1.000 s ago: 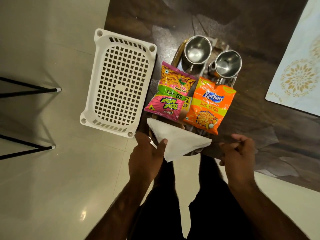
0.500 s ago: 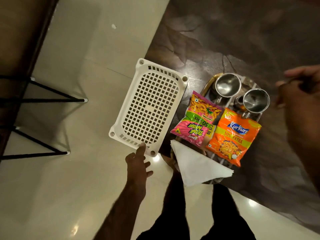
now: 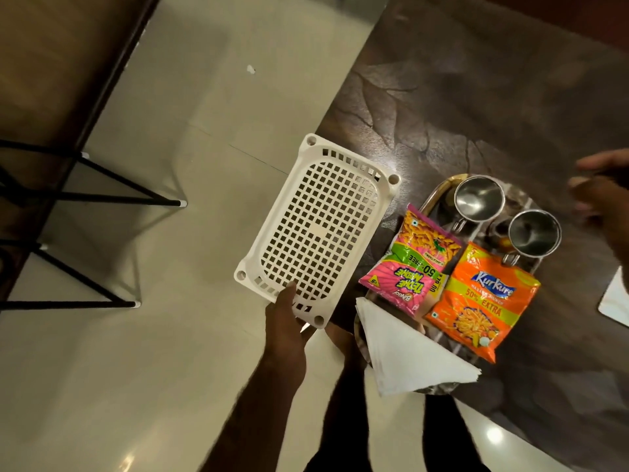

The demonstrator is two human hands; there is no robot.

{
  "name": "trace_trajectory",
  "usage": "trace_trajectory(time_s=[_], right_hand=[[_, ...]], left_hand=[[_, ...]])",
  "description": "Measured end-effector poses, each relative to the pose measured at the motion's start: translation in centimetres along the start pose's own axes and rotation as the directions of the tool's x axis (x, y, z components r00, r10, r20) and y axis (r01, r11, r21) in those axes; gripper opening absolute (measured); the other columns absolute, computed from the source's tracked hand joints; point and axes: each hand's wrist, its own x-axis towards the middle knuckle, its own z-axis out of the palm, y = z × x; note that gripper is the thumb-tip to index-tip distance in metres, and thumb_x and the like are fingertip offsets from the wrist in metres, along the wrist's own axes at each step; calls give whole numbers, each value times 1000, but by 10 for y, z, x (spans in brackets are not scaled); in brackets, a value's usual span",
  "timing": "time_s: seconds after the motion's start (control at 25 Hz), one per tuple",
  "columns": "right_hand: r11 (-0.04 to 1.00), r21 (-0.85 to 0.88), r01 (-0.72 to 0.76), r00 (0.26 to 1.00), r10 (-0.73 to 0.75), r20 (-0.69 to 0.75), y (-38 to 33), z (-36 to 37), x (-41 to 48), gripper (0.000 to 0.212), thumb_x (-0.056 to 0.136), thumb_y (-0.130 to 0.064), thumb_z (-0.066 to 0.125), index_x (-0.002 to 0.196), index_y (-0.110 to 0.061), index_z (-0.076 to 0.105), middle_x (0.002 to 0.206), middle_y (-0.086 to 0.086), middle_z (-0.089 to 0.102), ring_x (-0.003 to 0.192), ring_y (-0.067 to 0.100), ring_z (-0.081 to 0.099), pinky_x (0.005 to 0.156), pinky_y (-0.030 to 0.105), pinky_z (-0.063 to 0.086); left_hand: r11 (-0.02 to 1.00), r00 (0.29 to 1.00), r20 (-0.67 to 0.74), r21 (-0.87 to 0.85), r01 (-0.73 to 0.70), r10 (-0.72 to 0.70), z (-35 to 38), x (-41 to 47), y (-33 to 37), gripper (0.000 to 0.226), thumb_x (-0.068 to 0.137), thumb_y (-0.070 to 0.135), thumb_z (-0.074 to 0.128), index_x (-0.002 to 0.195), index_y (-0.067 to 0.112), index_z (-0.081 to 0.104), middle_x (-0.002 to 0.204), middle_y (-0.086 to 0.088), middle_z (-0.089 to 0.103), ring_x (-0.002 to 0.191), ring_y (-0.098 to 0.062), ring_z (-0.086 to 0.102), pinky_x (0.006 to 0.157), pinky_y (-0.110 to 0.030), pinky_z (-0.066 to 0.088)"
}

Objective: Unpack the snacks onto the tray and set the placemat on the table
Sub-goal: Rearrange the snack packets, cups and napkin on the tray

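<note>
A pink snack pack (image 3: 410, 267) and an orange Kurkure pack (image 3: 483, 301) lie side by side on a metal tray (image 3: 438, 189) with a gold rim. Two steel cups (image 3: 480, 198) (image 3: 534, 233) stand on the tray behind them. A folded white napkin stack (image 3: 405, 356) rests on the tray's near end. My left hand (image 3: 284, 321) grips the near edge of the empty white perforated basket (image 3: 316, 229), thumb on top. My right hand (image 3: 604, 202) hovers blurred at the right edge, holding nothing. A corner of the pale placemat (image 3: 616, 301) shows at the far right.
The dark marble table (image 3: 459, 97) fills the right side; the basket overhangs its left edge above the pale tiled floor (image 3: 170, 335). Black metal furniture legs (image 3: 112, 195) stand on the floor at the left.
My left hand let go of the napkins and moved left to grip the basket's near edge. My right hand rose from the table's near edge to the far right.
</note>
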Motion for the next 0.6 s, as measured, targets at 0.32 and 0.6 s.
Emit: trace_trajectory(time_s=[0.32, 0.6], right_hand=[[970, -242, 27, 984, 16, 178, -27, 30, 52, 17, 97, -38, 64, 103, -23, 70, 85, -16, 67, 62, -13, 61, 55, 9, 42], [967, -246, -66, 906, 161, 391, -12, 42, 58, 41, 104, -43, 50, 87, -12, 70, 85, 14, 70, 73, 21, 61, 74, 35, 50]], left_hand=[[971, 978, -38, -138, 197, -204, -34, -8, -20, 28, 103, 34, 45, 117, 13, 57, 131, -21, 64, 123, -41, 59, 108, -55, 41], [810, 811, 26, 73, 582, -585, 9, -39, -66, 64, 103, 55, 30, 123, 3, 62, 125, -23, 64, 109, -40, 58, 107, -56, 33]])
